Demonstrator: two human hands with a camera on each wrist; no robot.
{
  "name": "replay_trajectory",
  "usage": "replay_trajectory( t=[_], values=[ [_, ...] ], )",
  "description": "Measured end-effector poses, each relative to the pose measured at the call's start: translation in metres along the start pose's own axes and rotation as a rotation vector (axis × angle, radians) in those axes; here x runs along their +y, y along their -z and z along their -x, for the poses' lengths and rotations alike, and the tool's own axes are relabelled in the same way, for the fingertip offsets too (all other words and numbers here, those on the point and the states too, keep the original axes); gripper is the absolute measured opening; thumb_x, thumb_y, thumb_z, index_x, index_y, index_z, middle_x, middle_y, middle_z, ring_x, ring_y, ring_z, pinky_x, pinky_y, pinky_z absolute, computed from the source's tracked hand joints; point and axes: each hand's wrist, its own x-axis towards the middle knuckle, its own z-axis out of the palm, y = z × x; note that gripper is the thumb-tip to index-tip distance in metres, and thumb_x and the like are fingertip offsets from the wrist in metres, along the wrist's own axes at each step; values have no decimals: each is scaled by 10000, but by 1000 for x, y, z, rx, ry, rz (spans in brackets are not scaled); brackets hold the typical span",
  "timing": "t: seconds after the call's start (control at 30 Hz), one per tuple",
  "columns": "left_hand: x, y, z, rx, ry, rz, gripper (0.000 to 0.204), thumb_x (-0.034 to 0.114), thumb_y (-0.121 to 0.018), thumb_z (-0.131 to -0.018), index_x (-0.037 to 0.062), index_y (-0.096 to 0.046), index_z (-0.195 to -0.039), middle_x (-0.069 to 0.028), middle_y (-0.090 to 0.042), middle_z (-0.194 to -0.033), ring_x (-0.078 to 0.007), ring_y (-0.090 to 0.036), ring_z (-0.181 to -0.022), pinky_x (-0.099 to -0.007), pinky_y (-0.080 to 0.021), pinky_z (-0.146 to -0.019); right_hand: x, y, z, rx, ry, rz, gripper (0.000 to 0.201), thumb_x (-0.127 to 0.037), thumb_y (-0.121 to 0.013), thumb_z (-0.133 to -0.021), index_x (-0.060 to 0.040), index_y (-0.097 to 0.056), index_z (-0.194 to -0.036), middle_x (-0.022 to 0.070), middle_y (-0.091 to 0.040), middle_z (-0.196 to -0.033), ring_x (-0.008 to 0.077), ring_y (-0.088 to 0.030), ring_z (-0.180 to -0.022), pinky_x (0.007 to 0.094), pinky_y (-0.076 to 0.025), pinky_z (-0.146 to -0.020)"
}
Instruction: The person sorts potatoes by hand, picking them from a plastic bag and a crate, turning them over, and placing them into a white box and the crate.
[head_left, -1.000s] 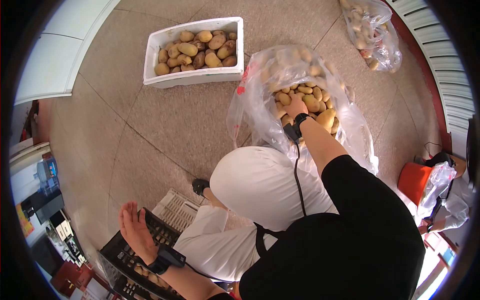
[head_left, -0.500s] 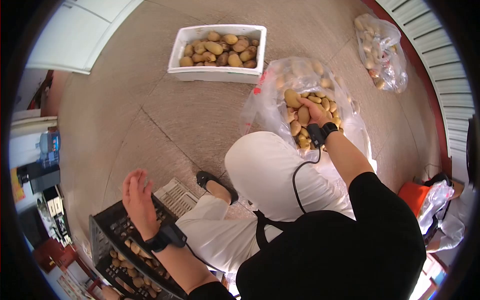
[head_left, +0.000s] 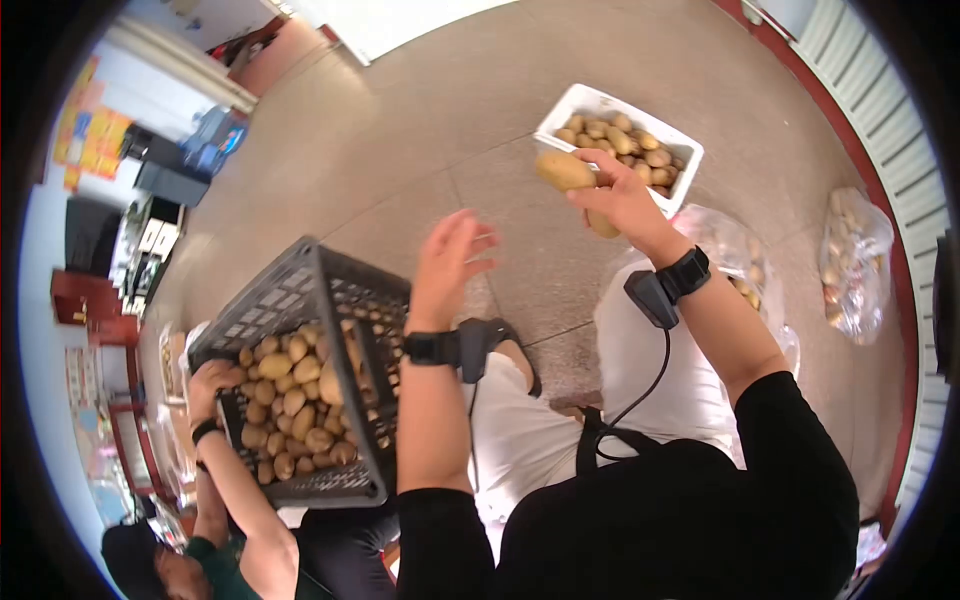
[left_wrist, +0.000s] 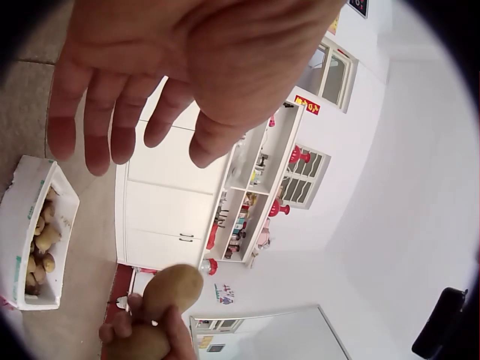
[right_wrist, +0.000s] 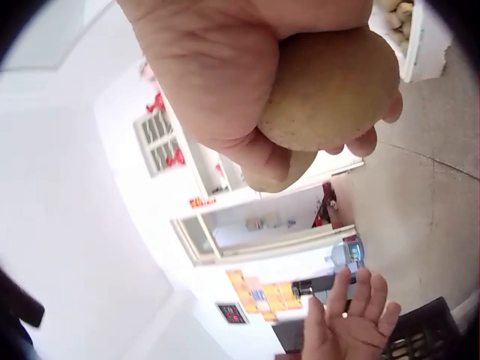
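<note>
Two potatoes are gripped in the right hand (head_left: 632,205), raised above the floor near the white foam box; one potato (head_left: 565,170) points out past the thumb and the other (head_left: 602,222) lies against the palm. In the right wrist view the fingers curl round the nearer potato (right_wrist: 330,90). The left hand (head_left: 448,268) is in the air beside the black crate (head_left: 318,290), holding nothing, its fingers loosely extended; the left wrist view shows its palm and spread fingers (left_wrist: 99,135). Many potatoes (head_left: 290,400) lie in the crate.
The foam box (head_left: 570,103) of potatoes stands on the floor, with an open plastic bag (head_left: 715,225) of potatoes beside it. Another bag (head_left: 855,265) lies at the far right. At the lower left, another person's hand (head_left: 212,382) is at the crate's edge.
The right hand has lifted two potatoes out of the bag and moved away from it. The view has swung left, bringing the crate and the other person further into sight. The left hand stays empty.
</note>
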Motion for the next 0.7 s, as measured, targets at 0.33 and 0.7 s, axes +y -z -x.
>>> replay_trajectory(
  t=[0.33,0.7],
  values=[
    [-7,-5,-2,-196,39,32,483,390,-493,-907,17,-435,-1207,-115,-581,-1058,-221,-588,-953,-339,-507,-737,20,-72,20,19,486,758,445,-183,-653,-739,-105,-518,-1156,89,-612,-954,206,-615,-868,318,-493,-709],
    [-3,1,-5,-112,70,334,325,249,-520,-908,37,-468,-1149,-113,-575,-1096,-216,-585,-967,-338,-512,-732,44,6,-37,100,-360,-983,333,-240,-487,-885,-15,-443,-1126,205,-491,-1096,326,-507,-1040,431,-454,-871]
  ],
)
